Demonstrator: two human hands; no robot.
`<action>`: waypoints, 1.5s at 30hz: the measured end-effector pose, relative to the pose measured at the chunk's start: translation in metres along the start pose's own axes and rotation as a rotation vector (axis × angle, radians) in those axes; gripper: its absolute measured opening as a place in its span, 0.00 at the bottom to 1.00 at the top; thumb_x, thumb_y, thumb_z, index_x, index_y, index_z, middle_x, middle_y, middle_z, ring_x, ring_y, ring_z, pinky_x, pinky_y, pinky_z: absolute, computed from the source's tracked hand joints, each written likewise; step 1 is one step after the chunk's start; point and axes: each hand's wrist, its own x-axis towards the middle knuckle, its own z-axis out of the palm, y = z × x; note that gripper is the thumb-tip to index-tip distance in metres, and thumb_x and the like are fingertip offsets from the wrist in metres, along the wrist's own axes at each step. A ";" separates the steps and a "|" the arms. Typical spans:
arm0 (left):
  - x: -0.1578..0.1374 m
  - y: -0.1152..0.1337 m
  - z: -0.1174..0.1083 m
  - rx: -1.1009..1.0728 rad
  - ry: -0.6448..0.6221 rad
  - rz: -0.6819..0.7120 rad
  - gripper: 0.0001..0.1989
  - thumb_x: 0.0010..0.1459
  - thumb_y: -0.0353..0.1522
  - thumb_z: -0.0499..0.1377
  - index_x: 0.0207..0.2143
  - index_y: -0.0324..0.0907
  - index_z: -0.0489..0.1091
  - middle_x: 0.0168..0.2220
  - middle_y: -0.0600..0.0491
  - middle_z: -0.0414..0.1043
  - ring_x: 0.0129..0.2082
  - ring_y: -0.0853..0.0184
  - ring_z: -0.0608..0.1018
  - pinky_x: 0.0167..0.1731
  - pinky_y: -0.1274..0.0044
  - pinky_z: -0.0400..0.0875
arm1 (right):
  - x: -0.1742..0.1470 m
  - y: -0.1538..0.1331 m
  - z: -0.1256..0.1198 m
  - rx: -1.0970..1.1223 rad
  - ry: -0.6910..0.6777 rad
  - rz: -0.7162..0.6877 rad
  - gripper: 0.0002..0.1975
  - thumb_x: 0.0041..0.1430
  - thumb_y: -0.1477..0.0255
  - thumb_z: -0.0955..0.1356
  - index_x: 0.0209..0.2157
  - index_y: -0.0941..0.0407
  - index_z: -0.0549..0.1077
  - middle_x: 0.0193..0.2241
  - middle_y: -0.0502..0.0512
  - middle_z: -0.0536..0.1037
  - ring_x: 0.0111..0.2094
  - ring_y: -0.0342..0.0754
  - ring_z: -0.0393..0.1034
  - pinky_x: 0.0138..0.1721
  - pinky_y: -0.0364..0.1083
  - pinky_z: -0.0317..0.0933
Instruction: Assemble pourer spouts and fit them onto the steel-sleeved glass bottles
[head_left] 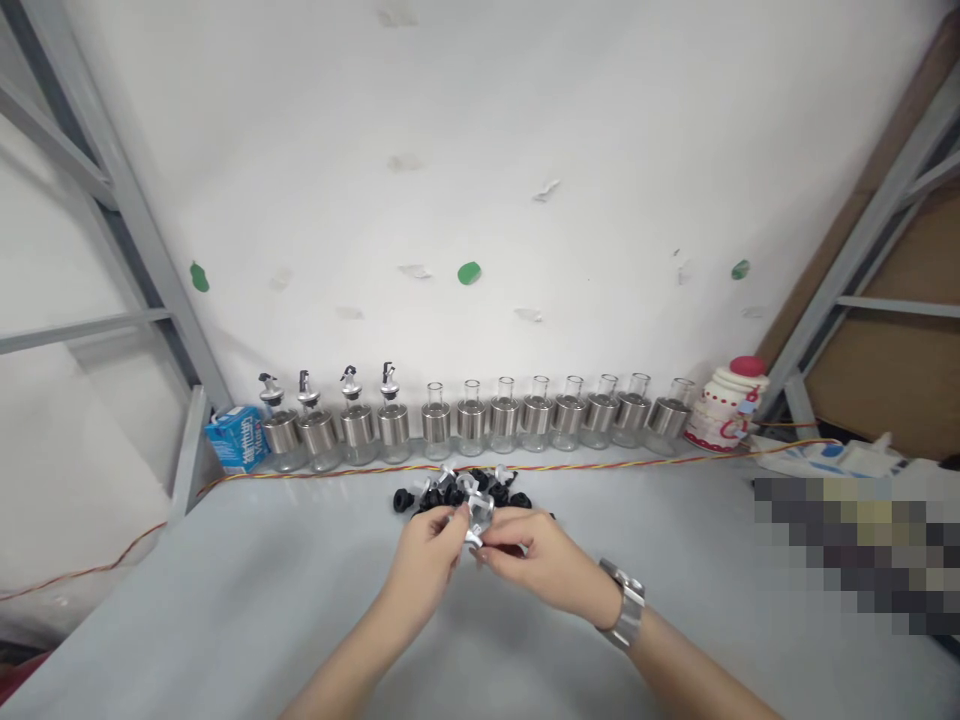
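My left hand and my right hand meet low over the middle of the table. Between their fingertips is a shiny silver pourer cap, gripped from both sides; part of it is hidden by the fingers. Just behind them lies a loose pile of black stoppers and silver pourer parts, partly covered by my hands. A single black stopper rests at the pile's left end.
Along the wall stands a row of glass bottles with steel sleeves. Several at the left carry pourers; the others have open necks. A blue carton and a red-white jar flank them. A twisted wire crosses in front.
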 end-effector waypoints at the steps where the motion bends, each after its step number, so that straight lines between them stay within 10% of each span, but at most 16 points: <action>1: 0.002 -0.002 0.000 -0.027 0.021 -0.006 0.19 0.46 0.44 0.54 0.15 0.41 0.56 0.09 0.64 0.48 0.08 0.79 0.51 0.09 0.83 0.43 | 0.000 -0.001 0.001 -0.027 0.008 -0.001 0.11 0.54 0.76 0.62 0.21 0.58 0.70 0.22 0.49 0.67 0.26 0.40 0.61 0.28 0.39 0.53; 9: 0.005 0.003 0.001 -0.073 -0.018 -0.092 0.18 0.46 0.42 0.51 0.12 0.43 0.52 0.05 0.64 0.44 0.05 0.79 0.48 0.07 0.82 0.40 | 0.000 -0.003 0.010 -0.057 0.059 0.069 0.13 0.53 0.76 0.62 0.16 0.58 0.66 0.19 0.48 0.65 0.24 0.41 0.59 0.27 0.40 0.52; 20: 0.005 0.005 -0.003 -0.067 -0.119 -0.044 0.18 0.45 0.43 0.53 0.13 0.42 0.55 0.05 0.64 0.48 0.04 0.79 0.49 0.05 0.83 0.42 | 0.006 0.013 0.013 0.556 -0.120 0.303 0.11 0.50 0.69 0.65 0.20 0.60 0.70 0.15 0.48 0.67 0.17 0.39 0.61 0.21 0.40 0.54; 34: 0.008 0.002 0.001 -0.129 -0.075 -0.107 0.19 0.45 0.44 0.54 0.13 0.41 0.56 0.06 0.64 0.49 0.05 0.79 0.50 0.05 0.84 0.44 | 0.002 0.008 0.010 0.127 0.026 0.195 0.18 0.52 0.74 0.61 0.10 0.58 0.62 0.15 0.47 0.63 0.23 0.41 0.62 0.29 0.39 0.55; 41: 0.035 0.006 -0.046 -0.219 0.239 0.012 0.20 0.47 0.42 0.50 0.12 0.42 0.46 0.08 0.65 0.42 0.08 0.81 0.47 0.09 0.85 0.41 | -0.003 0.004 0.011 0.019 0.004 0.207 0.13 0.54 0.73 0.61 0.19 0.57 0.70 0.19 0.48 0.64 0.22 0.41 0.61 0.23 0.38 0.55; 45: 0.039 0.005 -0.042 -0.242 0.211 0.062 0.20 0.48 0.45 0.49 0.15 0.42 0.51 0.11 0.63 0.48 0.10 0.78 0.54 0.11 0.84 0.50 | 0.003 0.019 0.011 -0.308 0.090 0.204 0.13 0.54 0.72 0.61 0.19 0.56 0.70 0.22 0.51 0.68 0.24 0.43 0.62 0.27 0.40 0.53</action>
